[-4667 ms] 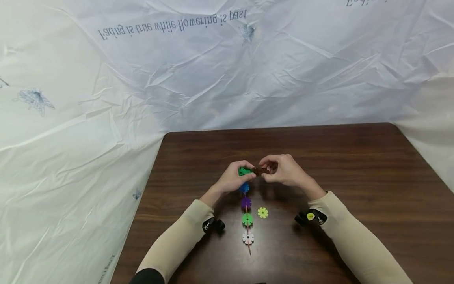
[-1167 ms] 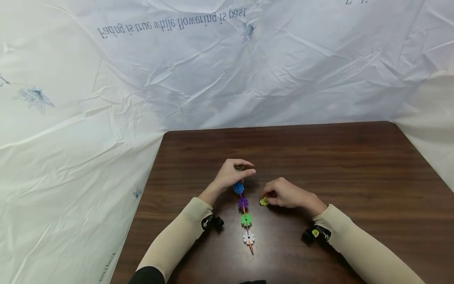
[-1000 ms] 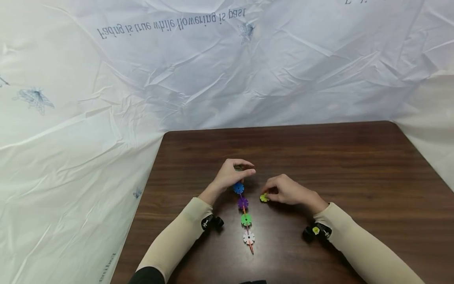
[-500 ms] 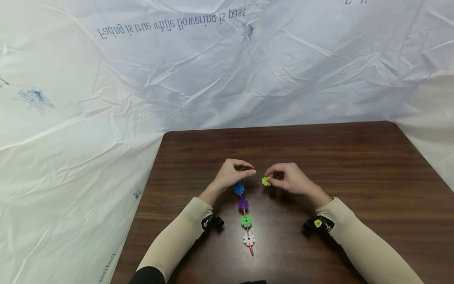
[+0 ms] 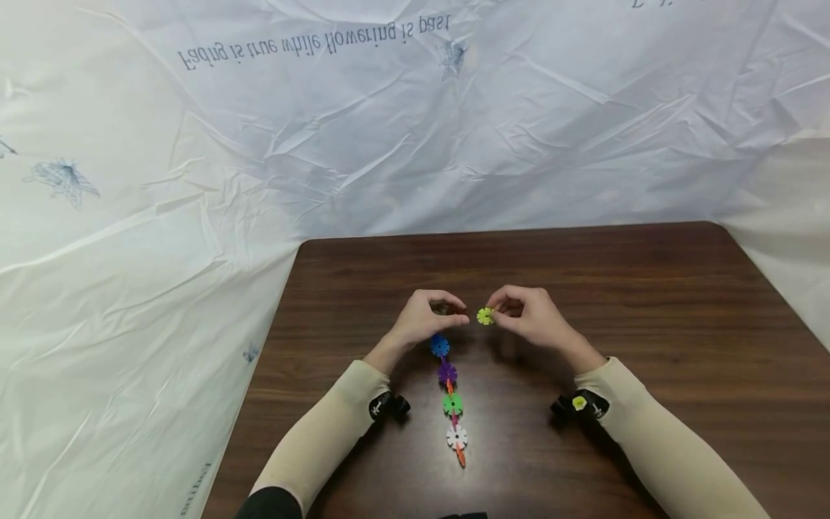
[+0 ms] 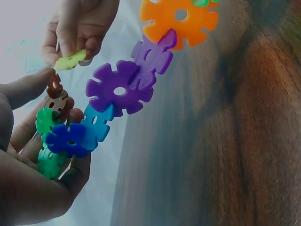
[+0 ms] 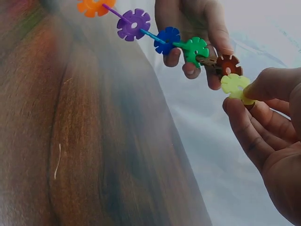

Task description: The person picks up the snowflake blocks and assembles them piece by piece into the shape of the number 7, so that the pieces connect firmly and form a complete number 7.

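A chain of interlocking plastic snowflake discs (image 5: 447, 373) runs from my left hand toward the near side of the table. My left hand (image 5: 418, 317) grips its far end, thumb and fingertips at a brown disc (image 7: 229, 65) in the right wrist view. Green discs (image 6: 49, 121) and a dark blue disc (image 6: 70, 141) lie against the fingers. Between thumb and fingers, my right hand (image 5: 534, 317) pinches a loose yellow disc (image 5: 485, 316). In the head view a small gap separates it from the left fingertips; in the right wrist view it overlaps the brown disc.
The chain's trailing part, with a light green disc (image 5: 452, 404), a white disc (image 5: 457, 437) and an orange one (image 6: 181, 16), hangs over or lies along the dark wooden table (image 5: 616, 288). Pale printed sheeting (image 5: 389, 144) rises behind and beside the table.
After working at the brown disc on the chain, my right hand has picked the yellow disc off the table and brought it up beside my left hand. The left hand has stayed nearly still.
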Tool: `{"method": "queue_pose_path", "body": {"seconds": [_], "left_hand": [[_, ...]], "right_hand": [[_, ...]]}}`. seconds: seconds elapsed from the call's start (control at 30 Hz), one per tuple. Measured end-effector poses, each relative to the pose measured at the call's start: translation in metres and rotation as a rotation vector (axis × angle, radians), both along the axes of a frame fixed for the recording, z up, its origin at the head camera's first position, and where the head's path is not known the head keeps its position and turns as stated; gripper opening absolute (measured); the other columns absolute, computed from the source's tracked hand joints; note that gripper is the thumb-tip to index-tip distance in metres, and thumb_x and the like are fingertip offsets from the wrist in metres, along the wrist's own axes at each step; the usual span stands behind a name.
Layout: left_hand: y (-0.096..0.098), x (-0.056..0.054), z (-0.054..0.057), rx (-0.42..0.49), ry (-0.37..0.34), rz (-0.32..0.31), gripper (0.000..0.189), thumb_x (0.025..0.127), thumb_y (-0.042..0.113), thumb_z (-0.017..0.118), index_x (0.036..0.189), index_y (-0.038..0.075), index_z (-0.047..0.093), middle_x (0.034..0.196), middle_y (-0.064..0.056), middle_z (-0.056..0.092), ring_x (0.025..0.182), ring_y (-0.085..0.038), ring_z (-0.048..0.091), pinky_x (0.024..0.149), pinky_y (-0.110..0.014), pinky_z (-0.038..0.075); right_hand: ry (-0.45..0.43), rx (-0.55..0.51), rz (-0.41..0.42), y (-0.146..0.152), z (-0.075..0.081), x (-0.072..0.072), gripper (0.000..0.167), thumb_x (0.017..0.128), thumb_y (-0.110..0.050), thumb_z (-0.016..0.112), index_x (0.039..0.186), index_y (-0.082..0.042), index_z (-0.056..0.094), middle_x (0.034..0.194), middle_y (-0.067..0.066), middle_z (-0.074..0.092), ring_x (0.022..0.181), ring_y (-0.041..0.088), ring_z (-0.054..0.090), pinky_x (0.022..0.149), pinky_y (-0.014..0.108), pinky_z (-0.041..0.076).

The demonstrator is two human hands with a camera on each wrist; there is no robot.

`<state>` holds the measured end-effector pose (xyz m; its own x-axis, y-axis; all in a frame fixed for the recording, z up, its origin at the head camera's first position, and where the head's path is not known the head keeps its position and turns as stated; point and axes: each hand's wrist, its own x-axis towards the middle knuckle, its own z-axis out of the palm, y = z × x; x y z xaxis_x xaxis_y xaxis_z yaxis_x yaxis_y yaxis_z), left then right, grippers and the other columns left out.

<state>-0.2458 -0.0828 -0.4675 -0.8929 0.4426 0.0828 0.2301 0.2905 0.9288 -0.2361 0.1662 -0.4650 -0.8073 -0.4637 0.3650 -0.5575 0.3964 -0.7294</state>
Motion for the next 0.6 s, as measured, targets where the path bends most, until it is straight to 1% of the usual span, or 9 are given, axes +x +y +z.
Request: {"method": "queue_pose_path", "body": {"seconds": [0.1,0.17,0.23,0.33,0.5,0.6], "left_hand": [[0.000,0.000,-0.001,-0.003,0.001,-0.002,0.031,0.084,0.023,0.078,0.106,0.002,0.073,0.098,-0.002,0.073,0.086,-0.014,0.067,0.076,-0.032,0.056],[0.001,0.000,-0.001,-0.006,0.002,-0.003,0.030,0.084,0.023,0.078,0.106,0.002,0.073,0.099,-0.002,0.073,0.086,-0.014,0.068,0.075,-0.031,0.056],[0.001,0.000,-0.001,-0.013,0.003,-0.003,0.032,0.084,0.025,0.078,0.106,0.002,0.073,0.098,-0.002,0.073,0.086,-0.014,0.068,0.075,-0.031,0.056],[0.001,-0.001,-0.002,-0.020,0.003,-0.002,0.033,0.084,0.026,0.078,0.106,0.002,0.073,0.098,-0.002,0.073,0.086,-0.014,0.068,0.075,-0.030,0.056],[0.003,0.000,-0.001,-0.027,0.012,-0.007,0.029,0.085,0.023,0.078,0.106,0.003,0.073,0.098,-0.002,0.073,0.086,-0.014,0.068,0.075,-0.030,0.056],[0.003,0.000,-0.001,-0.029,0.021,-0.017,0.031,0.084,0.024,0.079,0.106,0.004,0.073,0.098,-0.001,0.073,0.086,-0.013,0.067,0.076,-0.030,0.056]], "right_hand": [[0.009,-0.030,-0.020,-0.001,0.002,0.000,0.012,0.088,-0.001,0.070,0.098,-0.005,0.069,0.089,0.007,0.069,0.077,0.017,0.067,0.066,0.029,0.057],[0.016,-0.046,-0.027,-0.003,0.010,0.004,0.012,0.087,0.002,0.069,0.098,-0.001,0.068,0.089,0.010,0.069,0.076,0.018,0.067,0.066,0.029,0.057],[0.015,-0.059,-0.030,-0.005,0.021,0.010,0.011,0.087,0.004,0.068,0.098,0.002,0.068,0.088,0.012,0.069,0.075,0.019,0.067,0.066,0.029,0.057],[0.021,-0.063,-0.033,-0.007,0.034,0.017,0.010,0.087,0.005,0.067,0.097,0.004,0.067,0.087,0.013,0.069,0.074,0.018,0.067,0.066,0.028,0.057],[0.009,-0.078,-0.054,-0.006,0.035,0.017,0.012,0.087,0.005,0.068,0.099,0.005,0.067,0.088,0.014,0.069,0.075,0.018,0.067,0.065,0.027,0.057],[0.012,-0.080,-0.068,-0.006,0.035,0.018,0.012,0.087,0.004,0.068,0.099,0.004,0.067,0.088,0.014,0.069,0.075,0.018,0.066,0.066,0.027,0.057]]}}
